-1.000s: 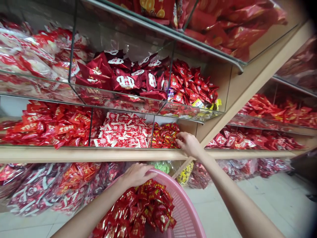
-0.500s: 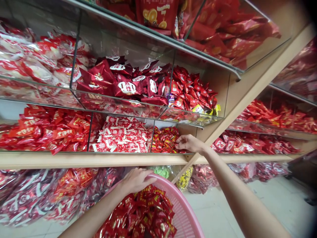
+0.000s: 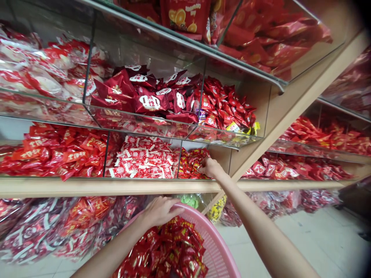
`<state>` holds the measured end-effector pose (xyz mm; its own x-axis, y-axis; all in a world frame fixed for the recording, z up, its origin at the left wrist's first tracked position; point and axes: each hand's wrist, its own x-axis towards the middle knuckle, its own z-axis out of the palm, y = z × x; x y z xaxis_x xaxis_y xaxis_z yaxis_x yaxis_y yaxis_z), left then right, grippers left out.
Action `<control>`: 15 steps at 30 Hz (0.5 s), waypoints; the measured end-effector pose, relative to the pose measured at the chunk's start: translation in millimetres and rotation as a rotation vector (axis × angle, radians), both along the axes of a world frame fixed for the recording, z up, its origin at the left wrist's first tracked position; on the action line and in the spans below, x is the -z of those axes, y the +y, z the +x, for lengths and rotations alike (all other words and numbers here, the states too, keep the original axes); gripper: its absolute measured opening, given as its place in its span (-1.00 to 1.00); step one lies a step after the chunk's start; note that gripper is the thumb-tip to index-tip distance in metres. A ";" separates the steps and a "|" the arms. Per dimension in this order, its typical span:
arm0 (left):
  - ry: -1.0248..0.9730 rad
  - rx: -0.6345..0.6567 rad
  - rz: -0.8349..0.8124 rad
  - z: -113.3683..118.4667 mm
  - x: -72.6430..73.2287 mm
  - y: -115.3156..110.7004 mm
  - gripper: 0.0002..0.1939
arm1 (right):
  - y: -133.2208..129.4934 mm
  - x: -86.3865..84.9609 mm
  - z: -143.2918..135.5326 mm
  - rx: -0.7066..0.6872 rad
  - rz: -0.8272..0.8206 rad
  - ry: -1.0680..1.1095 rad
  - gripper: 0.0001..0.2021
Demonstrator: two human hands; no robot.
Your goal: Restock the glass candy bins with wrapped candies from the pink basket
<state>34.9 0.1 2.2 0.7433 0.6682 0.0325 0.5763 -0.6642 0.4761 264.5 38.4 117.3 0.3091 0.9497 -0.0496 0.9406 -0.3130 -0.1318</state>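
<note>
My left hand (image 3: pixel 162 210) grips the far rim of a pink plastic basket (image 3: pixel 222 247), thumb on one side and fingers over the edge. Many red-wrapped candies (image 3: pixel 174 251) with gold and yellow print fill the basket. In the small lower-shelf compartment, my right hand (image 3: pixel 210 168) reaches into similar small red candies (image 3: pixel 191 162). Its fingers are curled down against the pile, and whatever lies between them is hidden. Left of it, behind a clear divider, lie red-and-white wrapped sweets (image 3: pixel 145 158).
Above the right hand runs a clear shelf front (image 3: pixel 220 139) holding dark red packets (image 3: pixel 149 101) and red candies. A slanting wooden upright (image 3: pixel 261 143) stands close to the right forearm. Filled plastic bags (image 3: pixel 34 227) lie under the wooden shelf edge (image 3: pixel 116 187).
My right hand has moved left and slightly down, farther over the small red candies. The left hand stays on the basket rim, and the basket has hardly shifted.
</note>
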 end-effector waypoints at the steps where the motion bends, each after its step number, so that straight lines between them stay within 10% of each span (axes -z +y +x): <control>1: -0.005 0.001 -0.001 -0.2 0.6 0.1 -0.44 | -1.6 -2.2 -3.2 0.003 -0.006 -0.037 -0.63; 15: 0.028 0.005 0.036 -0.5 -2.4 -1.5 -0.41 | -2.3 -12.8 7.1 -0.096 0.021 -0.114 -0.70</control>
<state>34.4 -1.4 4.6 0.7474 0.6634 0.0358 0.5859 -0.6836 0.4352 271.6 36.2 130.1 0.2190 0.9757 0.0009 0.9753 -0.2189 -0.0284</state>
